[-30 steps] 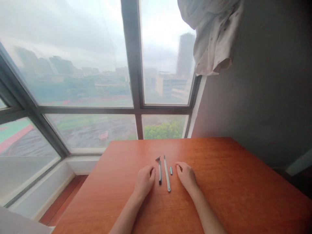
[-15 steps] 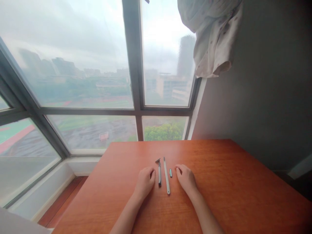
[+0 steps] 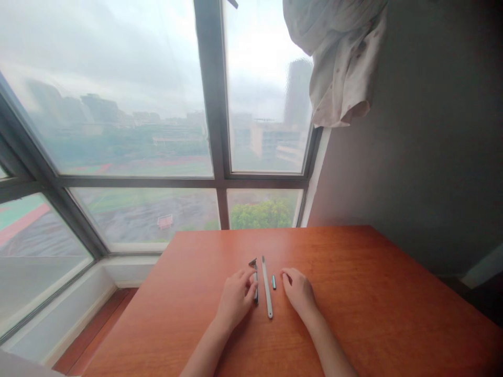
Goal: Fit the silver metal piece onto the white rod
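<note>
Window: a broad dark-framed glass window (image 3: 212,178) spans the far side, with a hazy city beyond.
Wall: plain grey wall (image 3: 424,157) on the right, with a spotted cream cloth (image 3: 341,63) hanging above.
Table: reddish-brown wooden table (image 3: 373,293).
Left hand (image 3: 236,299): fingertips curled onto the dark-handled razor (image 3: 255,272) mid-table; whether it grips cannot be told.
Right hand (image 3: 299,291): loosely curled, holding nothing, just beside the small teal cap (image 3: 274,281).
Stick: long white flat stick (image 3: 267,288) between razor and cap.

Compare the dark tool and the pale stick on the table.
The dark tool is shorter than the pale stick. The dark tool has an angled head; the pale stick is plain. The left hand touches the dark tool, not the pale stick. Both lie side by side.
</note>
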`<state>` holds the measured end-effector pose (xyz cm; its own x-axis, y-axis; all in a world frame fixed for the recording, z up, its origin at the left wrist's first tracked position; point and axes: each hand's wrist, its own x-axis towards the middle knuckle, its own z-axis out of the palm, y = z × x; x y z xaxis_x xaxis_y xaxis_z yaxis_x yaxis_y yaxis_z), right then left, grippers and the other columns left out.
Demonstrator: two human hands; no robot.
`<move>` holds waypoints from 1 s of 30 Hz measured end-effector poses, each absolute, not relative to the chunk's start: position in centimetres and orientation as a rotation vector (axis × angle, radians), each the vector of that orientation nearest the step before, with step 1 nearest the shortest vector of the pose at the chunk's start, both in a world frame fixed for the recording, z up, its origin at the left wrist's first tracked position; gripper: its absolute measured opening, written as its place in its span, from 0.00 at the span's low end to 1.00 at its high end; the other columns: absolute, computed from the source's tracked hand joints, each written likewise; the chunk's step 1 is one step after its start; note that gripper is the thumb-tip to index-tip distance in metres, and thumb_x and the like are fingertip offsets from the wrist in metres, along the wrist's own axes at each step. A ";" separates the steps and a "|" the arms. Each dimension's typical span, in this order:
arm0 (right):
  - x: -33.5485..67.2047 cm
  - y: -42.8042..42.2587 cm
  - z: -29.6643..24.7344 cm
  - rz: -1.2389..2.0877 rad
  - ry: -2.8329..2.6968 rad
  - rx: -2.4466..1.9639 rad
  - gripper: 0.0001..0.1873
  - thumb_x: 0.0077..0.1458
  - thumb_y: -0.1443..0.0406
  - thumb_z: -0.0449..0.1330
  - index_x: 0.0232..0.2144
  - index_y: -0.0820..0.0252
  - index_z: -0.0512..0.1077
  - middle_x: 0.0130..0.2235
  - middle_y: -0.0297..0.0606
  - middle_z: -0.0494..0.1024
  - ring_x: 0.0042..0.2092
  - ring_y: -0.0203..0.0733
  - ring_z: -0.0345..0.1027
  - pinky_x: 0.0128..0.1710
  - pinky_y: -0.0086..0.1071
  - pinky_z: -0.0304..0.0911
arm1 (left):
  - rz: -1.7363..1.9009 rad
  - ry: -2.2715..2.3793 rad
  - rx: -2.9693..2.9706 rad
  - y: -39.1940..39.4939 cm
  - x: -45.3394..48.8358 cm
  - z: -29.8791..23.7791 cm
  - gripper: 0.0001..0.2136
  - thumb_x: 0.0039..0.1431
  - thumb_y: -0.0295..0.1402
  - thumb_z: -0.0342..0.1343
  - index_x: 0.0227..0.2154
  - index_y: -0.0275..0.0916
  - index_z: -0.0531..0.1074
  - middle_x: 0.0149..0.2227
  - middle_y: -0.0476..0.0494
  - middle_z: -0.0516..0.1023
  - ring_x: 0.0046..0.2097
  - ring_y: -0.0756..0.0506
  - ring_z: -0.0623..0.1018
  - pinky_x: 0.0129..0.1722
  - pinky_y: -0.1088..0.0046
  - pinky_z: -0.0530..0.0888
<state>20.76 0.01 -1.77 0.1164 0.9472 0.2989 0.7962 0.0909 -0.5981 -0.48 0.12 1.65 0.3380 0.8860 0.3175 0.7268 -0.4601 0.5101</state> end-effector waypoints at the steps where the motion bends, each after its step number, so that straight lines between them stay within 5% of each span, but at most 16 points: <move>1: 20.8 0.0 -1.8 0.286 -1.710 -1.728 0.16 0.57 0.69 0.49 0.35 0.56 0.77 0.36 0.39 0.79 0.41 0.42 0.73 0.42 0.29 0.62 | 0.794 1.437 2.359 -0.1 -0.3 1.7 0.13 0.61 0.34 0.49 0.48 0.44 0.70 0.34 0.46 0.74 0.38 0.43 0.73 0.39 0.69 0.65; 12: 20.8 0.0 -1.7 0.271 -1.722 -1.721 0.15 0.57 0.68 0.49 0.35 0.56 0.77 0.36 0.40 0.79 0.40 0.42 0.73 0.41 0.30 0.62 | 0.600 1.593 2.474 -0.9 0.5 2.3 0.06 0.60 0.35 0.50 0.35 0.42 0.70 0.37 0.43 0.72 0.41 0.42 0.72 0.39 0.69 0.63; 22: 20.8 -0.1 -1.6 0.309 -1.729 -1.740 0.15 0.58 0.68 0.49 0.36 0.56 0.77 0.37 0.40 0.79 0.42 0.43 0.72 0.44 0.30 0.61 | 0.292 1.702 2.464 -1.7 0.4 3.3 0.08 0.58 0.29 0.45 0.40 0.41 0.66 0.37 0.41 0.75 0.38 0.42 0.76 0.34 0.70 0.64; 30: 20.8 -0.1 -1.6 0.312 -1.739 -1.722 0.16 0.58 0.68 0.49 0.36 0.56 0.77 0.37 0.40 0.79 0.41 0.42 0.72 0.43 0.30 0.62 | 0.714 1.576 2.098 -0.9 -0.2 1.9 0.11 0.53 0.25 0.48 0.39 0.42 0.60 0.30 0.51 0.72 0.31 0.47 0.74 0.31 0.74 0.64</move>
<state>20.80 -0.13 -1.60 0.0867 0.9552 0.2829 0.7974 0.1037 -0.5944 -0.17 -0.94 1.94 0.2260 0.9625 0.1498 0.7476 -0.2700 0.6068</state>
